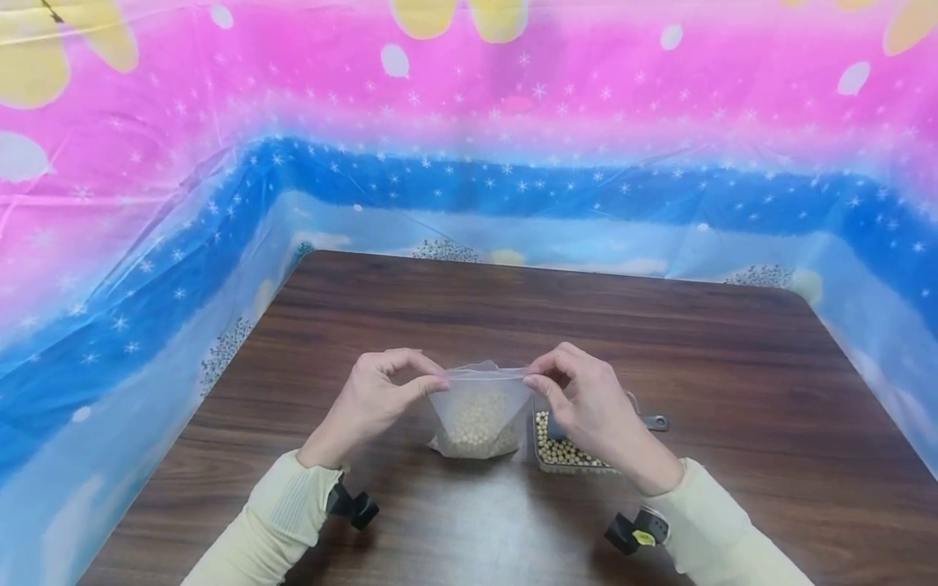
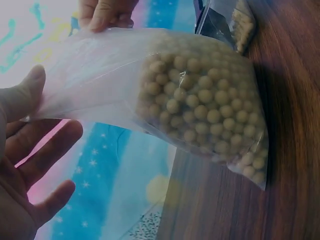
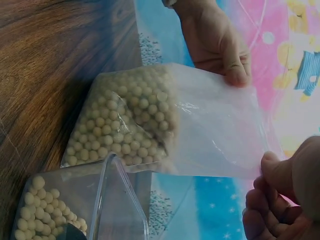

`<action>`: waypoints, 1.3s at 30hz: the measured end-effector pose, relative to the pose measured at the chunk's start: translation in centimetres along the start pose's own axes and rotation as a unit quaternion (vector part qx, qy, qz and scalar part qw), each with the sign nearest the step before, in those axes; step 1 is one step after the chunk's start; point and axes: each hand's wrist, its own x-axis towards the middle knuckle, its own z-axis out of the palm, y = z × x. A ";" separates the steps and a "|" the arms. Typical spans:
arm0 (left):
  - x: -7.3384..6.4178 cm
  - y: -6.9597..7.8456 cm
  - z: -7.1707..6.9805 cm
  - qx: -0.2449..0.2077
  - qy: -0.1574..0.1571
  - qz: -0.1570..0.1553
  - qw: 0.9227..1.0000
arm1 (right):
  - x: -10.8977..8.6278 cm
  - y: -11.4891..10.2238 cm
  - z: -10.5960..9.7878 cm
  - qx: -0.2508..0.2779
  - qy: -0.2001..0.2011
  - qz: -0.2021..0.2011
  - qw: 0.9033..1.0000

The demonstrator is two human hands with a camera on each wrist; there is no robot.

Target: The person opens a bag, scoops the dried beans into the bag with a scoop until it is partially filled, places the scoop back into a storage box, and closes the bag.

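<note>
A translucent plastic bag partly filled with small round beige beads stands on the table, its top edge pulled flat between both hands. My left hand pinches the top left corner between thumb and fingers. At the top right corner, my right hand pinches the rim the same way. Beads fill the lower part of the bag in the right wrist view; its upper part is bare film. Beside the bag, partly behind my right hand, is a clear plastic box with more beads.
A grey scoop handle sticks out past the box on the right. The dark wooden table reaches back to a pink and blue patterned cloth hanging around it.
</note>
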 end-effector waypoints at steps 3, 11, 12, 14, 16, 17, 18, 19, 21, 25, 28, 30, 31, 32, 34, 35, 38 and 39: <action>0.0 0.0 0.2 0.027 0.019 0.066 0.997 | 0.0 0.0 0.3 -0.016 0.007 -0.024 1.000; 0.4 0.1 0.7 0.029 -0.006 0.101 0.994 | 0.6 -0.7 -0.2 -0.009 -0.029 -0.039 0.999; 0.6 0.1 0.7 0.014 -0.024 0.079 0.996 | 0.8 -0.8 -0.2 -0.004 -0.042 -0.035 0.998; 1.1 0.3 1.0 -0.010 -0.050 0.049 0.997 | 1.4 -1.1 -0.1 0.005 -0.065 -0.031 0.997; 1.4 0.5 1.3 -0.025 -0.066 0.041 0.997 | 1.8 -1.4 0.2 0.012 -0.078 -0.024 0.997; 1.5 0.7 1.5 -0.031 -0.069 0.050 0.996 | 2.0 -1.5 0.4 0.013 -0.081 -0.022 0.996; 1.6 1.0 1.6 -0.037 -0.069 0.067 0.995 | 2.0 -1.6 0.6 0.013 -0.079 -0.019 0.997; 1.6 1.3 1.7 -0.036 -0.063 0.085 0.994 | 2.0 -1.7 0.8 0.013 -0.073 -0.021 0.997; 1.6 2.2 1.8 -0.030 -0.045 0.125 0.991 | 2.0 -1.8 1.2 0.003 -0.054 -0.029 0.998; 1.3 3.6 1.8 -0.005 -0.015 0.183 0.983 | 1.8 -2.1 1.9 -0.024 -0.010 -0.047 0.999; 1.1 3.9 1.7 0.005 -0.016 0.192 0.981 | 1.7 -2.2 1.9 -0.038 -0.004 -0.054 0.998; 1.0 4.0 1.6 -0.002 -0.031 0.191 0.981 | 1.7 -2.4 1.6 -0.047 -0.019 -0.050 0.997; 1.0 4.1 1.5 -0.008 -0.039 0.191 0.981 | 1.7 -2.5 1.4 -0.053 -0.030 -0.049 0.997; 1.1 4.1 1.4 -0.013 -0.048 0.192 0.980 | 1.8 -2.7 1.1 -0.060 -0.043 -0.049 0.996; 1.1 4.1 1.2 -0.024 -0.064 0.194 0.979 | 2.1 -3.0 0.8 -0.072 -0.065 -0.051 0.994; 1.1 4.1 1.1 -0.029 -0.068 0.195 0.978 | 2.2 -3.2 0.8 -0.078 -0.074 -0.055 0.993; 1.1 3.8 0.9 -0.039 -0.074 0.188 0.979 | 2.6 -3.5 1.3 -0.091 -0.082 -0.074 0.990; 1.1 3.4 1.0 -0.043 -0.073 0.181 0.980 | 2.6 -3.6 1.5 -0.096 -0.078 -0.078 0.989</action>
